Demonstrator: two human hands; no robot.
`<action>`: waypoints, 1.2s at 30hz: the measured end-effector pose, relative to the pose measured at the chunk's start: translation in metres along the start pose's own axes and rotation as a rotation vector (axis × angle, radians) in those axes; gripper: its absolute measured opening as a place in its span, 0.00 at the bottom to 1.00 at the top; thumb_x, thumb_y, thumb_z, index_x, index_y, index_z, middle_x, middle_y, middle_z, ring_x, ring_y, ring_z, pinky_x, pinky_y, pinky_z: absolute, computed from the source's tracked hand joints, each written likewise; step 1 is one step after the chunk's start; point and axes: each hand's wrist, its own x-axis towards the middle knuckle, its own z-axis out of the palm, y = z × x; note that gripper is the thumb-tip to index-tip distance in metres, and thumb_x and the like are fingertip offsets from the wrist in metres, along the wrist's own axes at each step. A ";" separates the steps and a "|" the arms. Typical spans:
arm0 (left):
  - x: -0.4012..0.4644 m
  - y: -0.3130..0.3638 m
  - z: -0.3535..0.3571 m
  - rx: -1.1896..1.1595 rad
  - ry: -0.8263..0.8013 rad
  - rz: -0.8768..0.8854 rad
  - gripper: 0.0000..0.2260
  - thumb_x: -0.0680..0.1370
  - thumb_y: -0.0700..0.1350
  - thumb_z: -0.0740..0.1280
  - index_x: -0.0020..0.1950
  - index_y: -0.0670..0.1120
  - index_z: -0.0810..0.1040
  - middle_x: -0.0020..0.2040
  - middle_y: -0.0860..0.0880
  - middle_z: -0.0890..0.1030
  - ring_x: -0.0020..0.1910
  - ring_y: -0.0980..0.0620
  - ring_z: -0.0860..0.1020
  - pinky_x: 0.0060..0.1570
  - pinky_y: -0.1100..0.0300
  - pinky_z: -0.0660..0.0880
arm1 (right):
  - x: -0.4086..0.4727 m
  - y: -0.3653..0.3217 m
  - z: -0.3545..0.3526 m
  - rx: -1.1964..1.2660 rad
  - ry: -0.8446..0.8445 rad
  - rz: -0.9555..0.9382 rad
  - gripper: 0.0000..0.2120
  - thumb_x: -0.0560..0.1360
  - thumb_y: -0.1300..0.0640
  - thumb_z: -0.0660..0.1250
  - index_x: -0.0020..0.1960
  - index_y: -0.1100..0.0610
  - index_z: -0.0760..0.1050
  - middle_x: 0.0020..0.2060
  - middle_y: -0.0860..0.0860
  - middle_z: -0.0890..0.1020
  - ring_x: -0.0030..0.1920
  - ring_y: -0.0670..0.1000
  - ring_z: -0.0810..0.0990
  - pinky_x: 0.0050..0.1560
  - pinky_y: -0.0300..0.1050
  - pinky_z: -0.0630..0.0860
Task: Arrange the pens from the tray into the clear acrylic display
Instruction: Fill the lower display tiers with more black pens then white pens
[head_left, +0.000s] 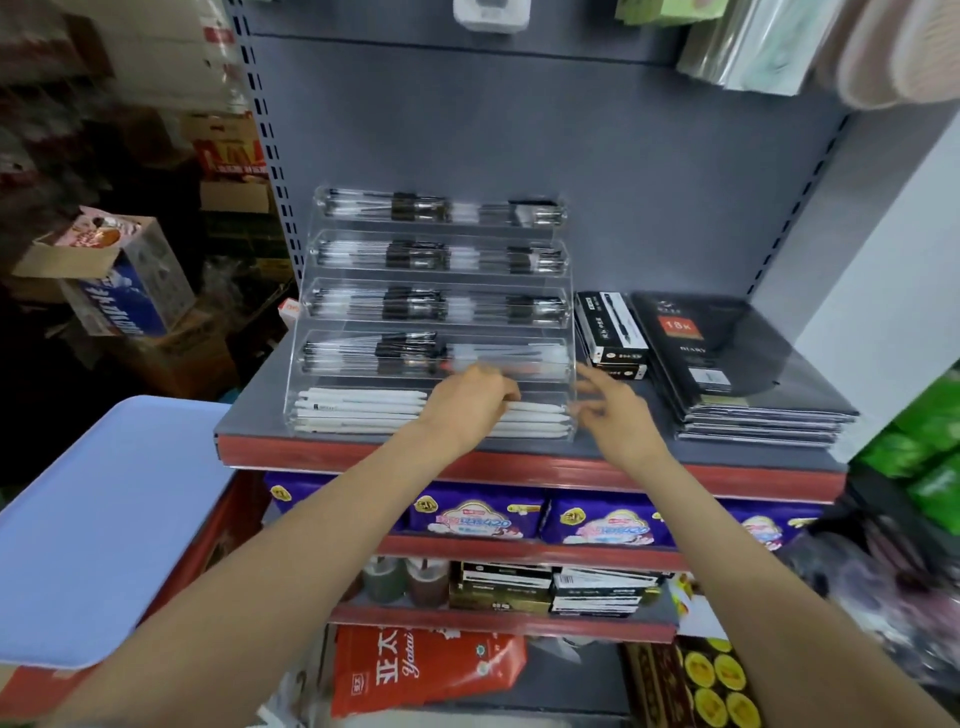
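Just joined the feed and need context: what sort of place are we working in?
Most likely a small shop. A slotted metal shelving unit holds a stocked acrylic pen display, stacked diaries, and packaged goods below.

Even overhead light is brightening the grey shelf (649, 208), while the left aisle is sitting in dim shadow. Wide-angle distortion is bending the edges, and motion blur is smearing both hands.
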 end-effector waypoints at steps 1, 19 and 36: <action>-0.002 -0.002 0.000 -0.008 0.006 0.016 0.13 0.81 0.42 0.59 0.62 0.48 0.77 0.61 0.46 0.76 0.62 0.47 0.73 0.59 0.51 0.73 | 0.000 0.001 0.000 0.003 0.001 -0.003 0.26 0.77 0.68 0.61 0.73 0.54 0.63 0.64 0.54 0.76 0.57 0.52 0.79 0.50 0.36 0.72; -0.003 -0.010 0.001 -0.135 -0.006 -0.047 0.15 0.78 0.34 0.62 0.60 0.48 0.79 0.58 0.47 0.80 0.55 0.49 0.79 0.57 0.51 0.75 | 0.003 0.005 0.007 0.109 0.068 0.071 0.25 0.75 0.67 0.63 0.70 0.54 0.67 0.57 0.55 0.79 0.52 0.51 0.79 0.51 0.42 0.76; -0.016 -0.019 -0.006 -0.068 0.028 -0.079 0.13 0.79 0.39 0.63 0.63 0.47 0.78 0.63 0.47 0.76 0.63 0.47 0.74 0.60 0.52 0.71 | 0.012 0.002 0.018 0.132 0.104 0.161 0.22 0.74 0.65 0.68 0.67 0.59 0.69 0.55 0.56 0.80 0.46 0.49 0.77 0.43 0.39 0.71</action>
